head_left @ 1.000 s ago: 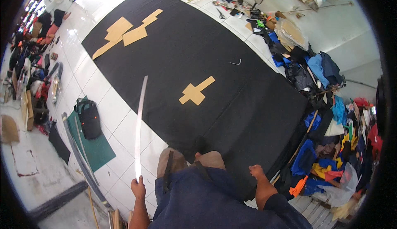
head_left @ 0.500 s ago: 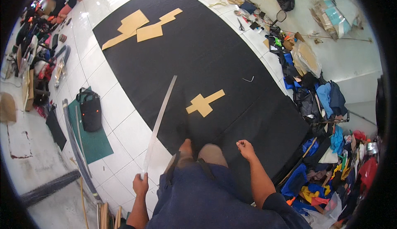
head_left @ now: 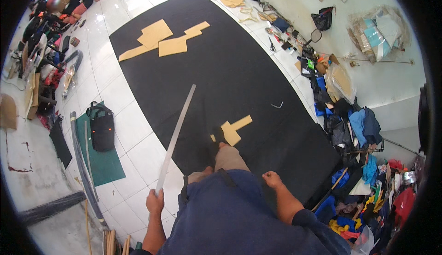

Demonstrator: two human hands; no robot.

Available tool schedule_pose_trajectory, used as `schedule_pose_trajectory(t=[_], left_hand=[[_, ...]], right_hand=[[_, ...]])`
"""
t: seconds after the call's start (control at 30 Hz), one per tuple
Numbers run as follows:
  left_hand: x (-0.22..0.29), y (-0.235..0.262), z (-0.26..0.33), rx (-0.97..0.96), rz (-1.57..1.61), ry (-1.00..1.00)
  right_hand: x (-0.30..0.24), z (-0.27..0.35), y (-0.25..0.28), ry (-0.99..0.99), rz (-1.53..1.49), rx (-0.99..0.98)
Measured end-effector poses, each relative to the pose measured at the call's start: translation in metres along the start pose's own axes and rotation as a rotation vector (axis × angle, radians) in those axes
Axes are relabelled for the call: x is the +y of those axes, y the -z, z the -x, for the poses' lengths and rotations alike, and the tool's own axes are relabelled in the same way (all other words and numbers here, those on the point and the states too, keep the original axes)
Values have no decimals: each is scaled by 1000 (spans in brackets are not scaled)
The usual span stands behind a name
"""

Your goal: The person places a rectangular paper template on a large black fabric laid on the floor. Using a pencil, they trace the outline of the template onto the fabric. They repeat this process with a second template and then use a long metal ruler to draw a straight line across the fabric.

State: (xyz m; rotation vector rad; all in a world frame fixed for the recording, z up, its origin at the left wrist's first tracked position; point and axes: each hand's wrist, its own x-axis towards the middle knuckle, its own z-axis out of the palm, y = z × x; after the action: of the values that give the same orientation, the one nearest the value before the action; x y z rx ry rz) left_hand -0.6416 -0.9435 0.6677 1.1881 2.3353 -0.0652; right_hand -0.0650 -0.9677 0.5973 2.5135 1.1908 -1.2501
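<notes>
My left hand [head_left: 155, 202] is closed round the lower end of a long, straight metal ruler [head_left: 176, 137], which slants up and away over the edge of a large black sheet of fabric [head_left: 221, 80]. On the right, my right hand [head_left: 272, 180] hangs above the sheet with its fingers curled; whether anything small is in them is hidden. Ahead of my legs lies a tan cardboard pattern piece [head_left: 231, 134], partly covered by my foot. Farther off, several more cardboard pieces [head_left: 172, 46] lie overlapping on the fabric.
A small white bent object [head_left: 277, 105] rests on the sheet. To the left are a black bag [head_left: 101, 128], a green mat [head_left: 108, 167] and a long grey roll [head_left: 83, 158]. Piled cloth scraps [head_left: 368, 195] line the right wall; scissors [head_left: 272, 45] lie nearby. A person [head_left: 78, 4] sits far left.
My body has moved forward, and one foot now covers part of the near cardboard piece. The ruler stays in my left hand. My right hand has dropped slightly, still curled.
</notes>
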Motion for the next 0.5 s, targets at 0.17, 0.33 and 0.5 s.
schedule_pose_trajectory(t=[0.17, 0.33, 0.5], left_hand=[[-3, -8, 34, -32, -6, 67], [5, -4, 37, 1, -25, -18], [55, 4, 6, -18, -75, -130]], right_hand=[[-55, -73, 38, 62, -112, 86], [-166, -106, 65, 303, -24, 179], [-257, -100, 60, 679, -17, -9]])
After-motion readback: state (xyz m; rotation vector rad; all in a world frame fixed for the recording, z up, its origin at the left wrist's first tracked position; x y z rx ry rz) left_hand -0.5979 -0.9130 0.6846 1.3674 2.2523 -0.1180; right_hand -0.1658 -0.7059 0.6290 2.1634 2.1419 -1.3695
